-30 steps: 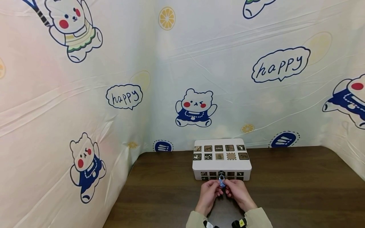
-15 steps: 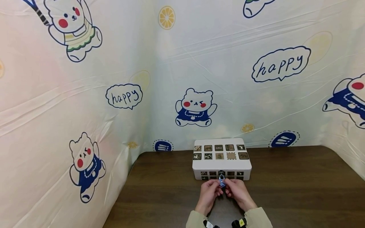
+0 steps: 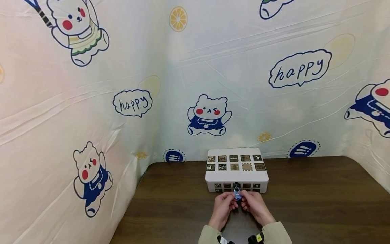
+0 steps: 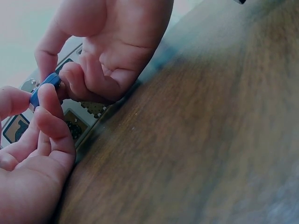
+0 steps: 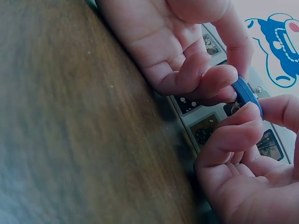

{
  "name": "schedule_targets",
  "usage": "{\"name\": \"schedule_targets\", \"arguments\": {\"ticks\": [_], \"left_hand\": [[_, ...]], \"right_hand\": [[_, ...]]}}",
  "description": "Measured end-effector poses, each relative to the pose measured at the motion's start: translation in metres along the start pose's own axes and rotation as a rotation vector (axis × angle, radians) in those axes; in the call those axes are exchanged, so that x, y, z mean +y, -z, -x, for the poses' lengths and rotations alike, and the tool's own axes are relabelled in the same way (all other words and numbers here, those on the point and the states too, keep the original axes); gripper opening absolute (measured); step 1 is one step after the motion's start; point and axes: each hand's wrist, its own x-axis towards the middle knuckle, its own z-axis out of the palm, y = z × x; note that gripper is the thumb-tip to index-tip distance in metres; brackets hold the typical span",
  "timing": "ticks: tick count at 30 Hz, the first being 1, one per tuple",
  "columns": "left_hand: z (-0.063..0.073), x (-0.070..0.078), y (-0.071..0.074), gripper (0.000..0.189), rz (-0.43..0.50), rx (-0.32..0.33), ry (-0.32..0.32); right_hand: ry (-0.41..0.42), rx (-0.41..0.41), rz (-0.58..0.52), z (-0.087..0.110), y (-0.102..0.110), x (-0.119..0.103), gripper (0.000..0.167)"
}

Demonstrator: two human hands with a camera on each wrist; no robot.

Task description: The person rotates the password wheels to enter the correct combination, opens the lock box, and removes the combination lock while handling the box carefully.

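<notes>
A small blue padlock [image 3: 237, 195] hangs at the dark front latch [image 3: 236, 185] of a white box [image 3: 237, 175] printed with small square pictures. Its shackle points up against the latch; whether it is locked I cannot tell. My left hand [image 3: 221, 208] pinches the padlock's left side between thumb and curled index finger. From the other side my right hand [image 3: 256, 206] grips it the same way. In the right wrist view the blue padlock body [image 5: 247, 95] shows edge-on between the fingertips. Fingers cover much of it in the left wrist view.
The box stands at the back of a dark wooden table [image 3: 307, 200], close to the cloth backdrop [image 3: 210, 54] printed with bears and "happy" bubbles. The cloth also rises along the left and right sides.
Both hands stay almost where they were, still holding the padlock. The right thumb and fingers shift very slightly on it. The box has not moved.
</notes>
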Motion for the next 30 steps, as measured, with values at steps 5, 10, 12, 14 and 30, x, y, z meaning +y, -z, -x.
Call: {"name": "schedule_targets", "arguments": {"ticks": [5,10,12,14,30], "left_hand": [[0.0001,-0.0005,0.0003,0.015,0.007,-0.012,-0.015],[-0.0007,0.0018,-0.0017,0.017,0.009,0.046,0.064],[-0.0005,0.0024,-0.0019,0.017,0.003,0.049,0.073],[0.0002,0.0032,-0.0019,0.017,-0.001,0.048,0.075],[0.001,0.004,-0.0013,0.016,0.005,0.049,0.076]], "right_hand": [[-0.002,0.0,-0.004,-0.0014,0.0018,-0.0007,0.022],[-0.003,0.008,-0.009,-0.0027,0.0032,-0.0003,0.021],[-0.002,0.008,-0.01,-0.0029,0.0037,-0.0001,0.021],[-0.003,0.006,-0.014,-0.0034,0.004,0.0003,0.02],[-0.029,-0.003,-0.012,-0.0025,0.0025,0.0008,0.021]]}}
